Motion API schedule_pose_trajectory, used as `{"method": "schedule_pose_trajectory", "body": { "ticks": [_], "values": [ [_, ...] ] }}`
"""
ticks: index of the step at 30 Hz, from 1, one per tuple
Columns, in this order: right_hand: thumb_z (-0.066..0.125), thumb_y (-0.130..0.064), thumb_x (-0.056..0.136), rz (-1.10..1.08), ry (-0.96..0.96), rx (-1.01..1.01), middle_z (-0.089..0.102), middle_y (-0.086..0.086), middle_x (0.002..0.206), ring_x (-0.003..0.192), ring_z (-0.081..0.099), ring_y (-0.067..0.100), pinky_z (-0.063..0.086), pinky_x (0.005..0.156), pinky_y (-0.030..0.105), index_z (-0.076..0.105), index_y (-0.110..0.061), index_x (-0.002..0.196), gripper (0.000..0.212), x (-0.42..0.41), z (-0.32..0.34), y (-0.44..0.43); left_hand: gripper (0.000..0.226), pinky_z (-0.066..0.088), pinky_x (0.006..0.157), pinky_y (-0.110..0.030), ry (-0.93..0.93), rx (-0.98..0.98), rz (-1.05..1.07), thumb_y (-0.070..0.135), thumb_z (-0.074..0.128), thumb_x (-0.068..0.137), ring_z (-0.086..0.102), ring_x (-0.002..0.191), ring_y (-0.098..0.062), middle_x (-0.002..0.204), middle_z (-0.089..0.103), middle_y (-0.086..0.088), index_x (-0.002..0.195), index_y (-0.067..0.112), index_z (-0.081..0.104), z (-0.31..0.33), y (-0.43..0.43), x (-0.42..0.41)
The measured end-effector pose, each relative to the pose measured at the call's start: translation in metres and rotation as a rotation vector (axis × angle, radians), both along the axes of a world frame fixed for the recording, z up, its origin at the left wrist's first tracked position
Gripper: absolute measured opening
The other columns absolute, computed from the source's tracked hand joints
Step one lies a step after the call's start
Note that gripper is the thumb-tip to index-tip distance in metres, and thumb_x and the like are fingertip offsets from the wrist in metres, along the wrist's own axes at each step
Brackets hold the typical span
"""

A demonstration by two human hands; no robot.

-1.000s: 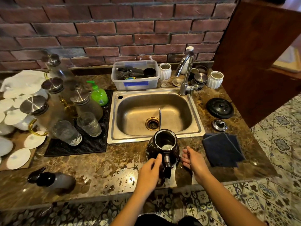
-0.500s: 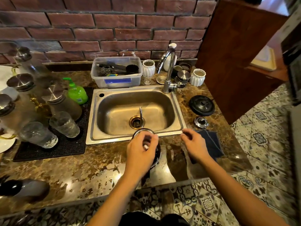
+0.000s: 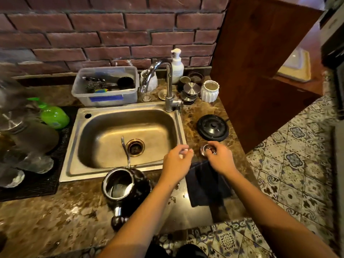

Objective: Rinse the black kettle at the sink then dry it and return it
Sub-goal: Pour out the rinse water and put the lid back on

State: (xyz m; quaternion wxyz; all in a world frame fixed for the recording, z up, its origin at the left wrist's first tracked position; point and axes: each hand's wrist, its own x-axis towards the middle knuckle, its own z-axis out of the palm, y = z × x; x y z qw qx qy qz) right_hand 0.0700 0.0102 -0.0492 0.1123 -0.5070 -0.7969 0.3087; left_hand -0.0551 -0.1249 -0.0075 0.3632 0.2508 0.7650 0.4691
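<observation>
My right hand [image 3: 220, 158] fingertips pinching the small metal lid [image 3: 205, 149], my left hand [image 3: 176, 161] loosely curled and holding nothing, black kettle [image 3: 124, 185] lidless on the counter [image 3: 55, 216], below-left of those fingers, dark cloth [image 3: 206, 185] under my wrists

left hand [image 3: 176, 162]: raised, fingers loosely curled, empty | right hand [image 3: 220, 157]: fingertips pinched together, palm down

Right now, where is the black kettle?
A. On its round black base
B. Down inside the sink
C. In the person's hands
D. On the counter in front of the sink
D: the black kettle stands open-topped on the counter in front of the sink, with both hands away from it, over by the dark cloth.
</observation>
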Motion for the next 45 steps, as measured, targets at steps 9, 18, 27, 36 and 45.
{"method": "schedule_pose_trajectory", "body": {
  "ticks": [9,18,27,36,45],
  "values": [
    [0.067,-0.012,0.087,0.15,-0.144,-0.06,0.069,0.014,0.113,0.107,0.064,0.033,0.05,0.09,0.037,0.063,-0.012,0.13,0.043,0.017,-0.028,0.051,0.049,0.052,0.102,-0.051,-0.209,-0.268,-0.016,0.017,0.059,0.096,0.064,0.12,-0.041,0.134,0.067,-0.015,0.145,0.01,0.054,-0.065,0.081,0.03],
    [0.069,-0.015,0.089,0.233,-0.123,-0.061,0.071,0.011,0.106,0.1,0.066,0.031,0.049,0.083,0.033,0.071,-0.017,0.12,0.032,0.015,-0.044,0.076,0.058,0.037,0.049,-0.025,-0.448,-0.331,0.132,0.012,0.051,0.102,0.05,0.061,-0.014,0.108,0.061,-0.003,0.157,0.01,0.033,-0.089,0.109,0.04],
    [0.069,-0.02,0.09,0.291,-0.182,-0.039,0.068,0.007,0.108,0.096,0.065,0.023,0.05,0.088,0.035,0.074,-0.018,0.106,0.017,0.018,-0.041,0.085,0.049,0.046,0.05,-0.021,-0.518,-0.288,0.179,0.01,0.053,0.101,0.058,0.067,-0.012,0.092,0.064,0.001,0.149,0.015,0.047,-0.085,0.112,0.041],
    [0.071,-0.019,0.089,0.246,-0.035,0.029,0.067,0.006,0.104,0.084,0.067,0.019,0.052,0.083,0.033,0.073,-0.014,0.107,0.019,0.01,-0.009,0.063,0.04,0.046,0.05,-0.02,-0.546,-0.123,0.235,0.012,0.057,0.102,0.062,0.07,-0.012,0.108,0.071,-0.007,0.141,0.012,0.056,-0.059,0.083,0.029],
    [0.072,-0.017,0.089,0.196,0.14,0.109,0.068,0.004,0.104,0.081,0.056,0.006,0.034,0.069,-0.005,0.074,-0.015,0.107,0.019,-0.02,0.042,0.003,0.029,0.047,0.054,-0.018,-0.47,0.093,0.253,0.011,0.054,0.104,0.061,0.068,-0.009,0.098,0.071,-0.006,0.131,0.014,0.065,-0.005,0.025,0.002]
  ]
}}
